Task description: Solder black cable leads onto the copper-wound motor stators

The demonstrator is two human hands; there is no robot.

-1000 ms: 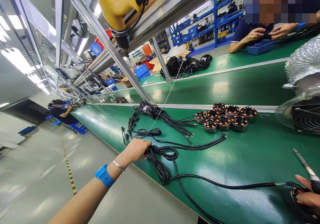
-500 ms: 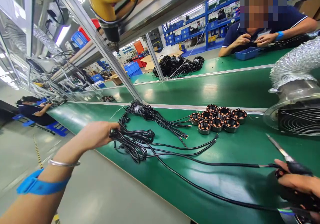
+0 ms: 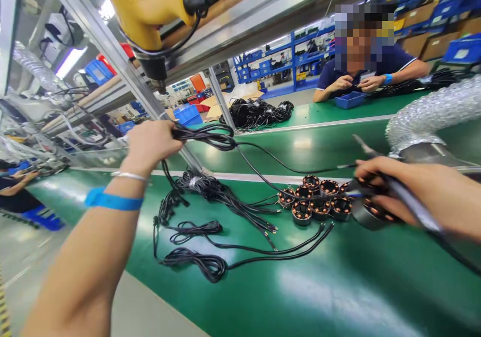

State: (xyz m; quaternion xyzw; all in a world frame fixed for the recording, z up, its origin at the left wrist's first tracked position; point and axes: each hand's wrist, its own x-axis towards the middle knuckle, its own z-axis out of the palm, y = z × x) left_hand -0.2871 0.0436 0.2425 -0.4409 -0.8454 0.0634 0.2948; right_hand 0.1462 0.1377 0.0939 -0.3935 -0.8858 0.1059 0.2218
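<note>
1. Since the earlier frame, the held black cable coil (image 3: pixel 214 136) has risen from near the bench's close edge; the right hand (image 3: pixel 406 179) has moved beside the ring cores (image 3: pixel 320 208).
2. The coil hangs above the green bench (image 3: pixel 278 292), at 12 o'clock from the tied cable bundle (image 3: pixel 205 186). Bench surface spreads at 5 o'clock, toward the near edge.
3. Its long axis runs roughly 9 to 3 o'clock, with two leads trailing toward 3 and 4 o'clock.
4. It is glossy, looped and gathered at both ends.
5. The left hand (image 3: pixel 152 144) is clamped on its 9 o'clock end.
6. The right hand is closed around a pen-shaped tool (image 3: pixel 415 206) and a held ring core (image 3: pixel 370 214); blur hides the exact grip.
7. Loose cables (image 3: pixel 210 267) lie at 6 o'clock.
</note>
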